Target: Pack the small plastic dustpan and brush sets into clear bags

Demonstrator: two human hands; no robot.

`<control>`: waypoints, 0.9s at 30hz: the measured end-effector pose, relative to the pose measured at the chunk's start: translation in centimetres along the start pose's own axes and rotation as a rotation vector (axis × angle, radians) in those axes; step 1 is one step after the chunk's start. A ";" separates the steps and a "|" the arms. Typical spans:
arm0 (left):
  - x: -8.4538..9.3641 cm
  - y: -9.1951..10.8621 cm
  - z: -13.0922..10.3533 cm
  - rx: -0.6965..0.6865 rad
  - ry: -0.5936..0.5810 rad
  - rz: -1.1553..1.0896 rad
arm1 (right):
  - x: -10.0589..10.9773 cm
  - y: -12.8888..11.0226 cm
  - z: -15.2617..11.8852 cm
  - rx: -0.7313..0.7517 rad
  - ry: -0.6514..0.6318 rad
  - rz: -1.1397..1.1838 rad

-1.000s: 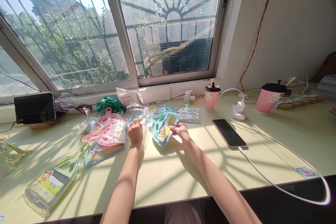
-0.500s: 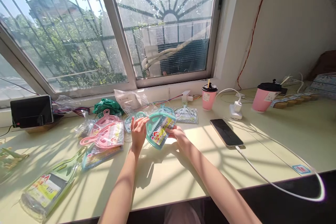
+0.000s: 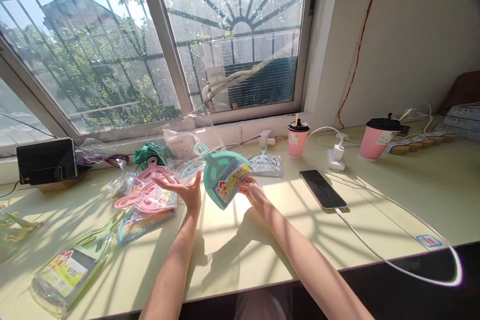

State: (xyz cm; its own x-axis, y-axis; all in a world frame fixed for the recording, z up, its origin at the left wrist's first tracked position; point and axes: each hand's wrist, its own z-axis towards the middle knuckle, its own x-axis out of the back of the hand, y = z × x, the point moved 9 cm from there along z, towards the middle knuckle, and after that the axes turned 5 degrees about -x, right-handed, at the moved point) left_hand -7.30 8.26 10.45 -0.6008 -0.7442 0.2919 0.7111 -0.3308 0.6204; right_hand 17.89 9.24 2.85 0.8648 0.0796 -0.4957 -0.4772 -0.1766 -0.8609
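Note:
My right hand (image 3: pixel 252 192) grips a mint-green mini dustpan (image 3: pixel 213 172) by its lower right edge, tilted above the table. A brush with dark bristles and a yellow printed card (image 3: pixel 233 180) lies against its pan, and the looped handle points up and left. My left hand (image 3: pixel 185 190) is open with fingers spread, apart from the dustpan on its left. Just beyond that hand lie pink dustpan sets (image 3: pixel 152 195). Behind the held dustpan, a clear wrapped set (image 3: pixel 265 162) lies flat.
A green wrapped dustpan set (image 3: pixel 71 270) lies at the front left. On the right are a phone (image 3: pixel 322 189) on a white cable and two pink cups (image 3: pixel 297 142). A dark tablet (image 3: pixel 47 162), a green crumpled bag (image 3: pixel 152 152) and clear plastic wrapping (image 3: pixel 180 142) line the window side.
My left hand has let go of the dustpan, moved left and opened. The dustpan has turned so its handle loop points up. Clear plastic now shows higher behind it.

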 end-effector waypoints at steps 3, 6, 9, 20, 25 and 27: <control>-0.3 -1.1 0.1 0.098 0.041 -0.394 | -0.3 0.0 -0.3 0.001 -0.010 -0.004; -1.9 -1.5 -0.3 0.136 -0.042 -0.610 | -0.3 -0.2 -0.4 0.001 -0.006 0.000; -2.6 -2.6 -0.6 0.216 -0.041 -0.675 | -0.3 -0.5 -0.5 0.003 -0.011 0.008; -4.4 0.9 -0.6 0.048 -0.396 -0.440 | 0.6 -0.2 0.5 0.011 0.007 0.007; -4.5 0.3 -0.8 0.128 -0.499 -0.593 | 1.6 -0.8 1.2 0.066 0.040 0.061; -4.2 -0.2 -0.8 0.134 -0.532 -0.665 | 2.2 -0.9 1.3 0.075 0.088 0.081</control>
State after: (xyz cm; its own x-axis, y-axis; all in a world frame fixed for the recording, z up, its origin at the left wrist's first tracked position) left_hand -4.67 10.95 8.53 -0.9922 -0.0385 0.1188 0.1219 -0.5050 0.8545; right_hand 20.00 10.80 2.42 0.8318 -0.0190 -0.5547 -0.5534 -0.1044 -0.8263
